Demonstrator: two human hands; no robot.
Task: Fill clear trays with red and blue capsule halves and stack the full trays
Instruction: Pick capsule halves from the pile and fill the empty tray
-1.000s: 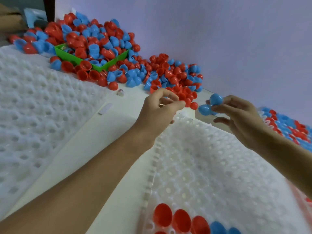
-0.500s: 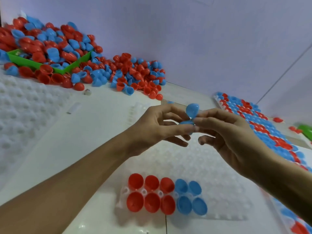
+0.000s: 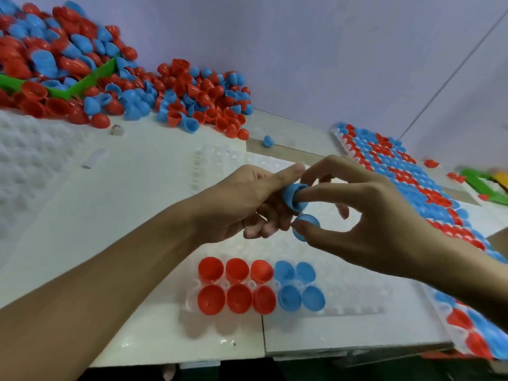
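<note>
— Left hand (image 3: 247, 204) holds one blue capsule half (image 3: 294, 196), curled round it; my right hand (image 3: 365, 215) has a fingertip inside that cup and pinches a second blue half (image 3: 306, 225) just below.

— Where do they go?

— Into the clear tray (image 3: 357, 284) under my hands. Six red halves (image 3: 236, 284) fill its near left corner, four blue halves (image 3: 299, 284) beside them; the next pockets to the right are open.

— Any trick?

— I'd part the two cleanly, then seat each straight into its own pocket. The loose pile (image 3: 192, 97) and filled tray (image 3: 412, 177) lie beyond on the tabletop (image 3: 132, 215).
</note>
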